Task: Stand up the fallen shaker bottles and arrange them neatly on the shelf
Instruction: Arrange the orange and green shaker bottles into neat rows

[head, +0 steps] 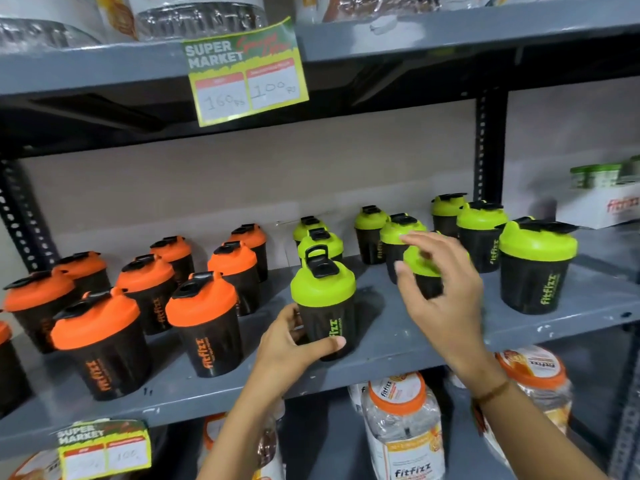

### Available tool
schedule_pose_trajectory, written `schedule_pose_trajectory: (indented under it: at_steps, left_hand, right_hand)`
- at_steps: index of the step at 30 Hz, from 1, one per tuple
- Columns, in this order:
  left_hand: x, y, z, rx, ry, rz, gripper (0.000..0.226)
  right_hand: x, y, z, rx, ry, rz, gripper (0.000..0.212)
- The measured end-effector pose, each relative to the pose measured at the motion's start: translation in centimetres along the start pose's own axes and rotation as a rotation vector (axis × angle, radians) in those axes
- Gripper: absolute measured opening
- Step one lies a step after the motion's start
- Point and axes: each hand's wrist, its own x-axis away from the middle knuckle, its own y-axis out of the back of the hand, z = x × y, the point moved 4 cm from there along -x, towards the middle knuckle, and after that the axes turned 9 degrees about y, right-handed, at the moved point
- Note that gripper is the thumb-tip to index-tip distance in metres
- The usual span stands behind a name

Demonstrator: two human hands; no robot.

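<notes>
Shaker bottles: all visible ones stand upright on the grey shelf (391, 344); orange-lid group (204, 306) at left, green-lid group (536, 265) at right.
Left hand (294, 344): wrapped round the base of the front green bottle (325, 306), thumb across its label; flip cap open.
Right hand (440, 289): fingers spread, curled loosely round a second green bottle (424, 271); firm contact cannot be confirmed.
Step in hand: aligning the green rows; judged late in the task.
Next move: seat both bottles in line with neighbours, labels forward.
Obscured: the right hand is motion-blurred and covers most of its bottle; leftmost orange bottle cut off.
</notes>
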Motion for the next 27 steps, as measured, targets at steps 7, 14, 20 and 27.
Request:
schedule_pose_trajectory:
  at_steps: [7,14,20,27]
  left_hand:
    - [-0.2,-0.8,-0.1,-0.016,-0.017,-0.037,0.073]
    - [0.1,-1.4,-0.7,-0.071,-0.017,-0.097,0.065]
    - [0.2,-1.7,-0.9,-0.103,-0.024,-0.108,0.073]
    - [0.9,-1.4,-1.5,0.028,-0.012,-0.043,0.086]
  right_hand:
    - [3.7,2.9,-6.8,0.163,-0.545,0.246,0.114]
    - [4.2,2.5,-9.0,0.290,-0.596,0.501,0.088]
    - [4.2,3.1,-9.1,0.264,-0.609,0.491,0.087]
    - [4.6,4.1,-9.1,0.138,-0.604,0.493,0.114]
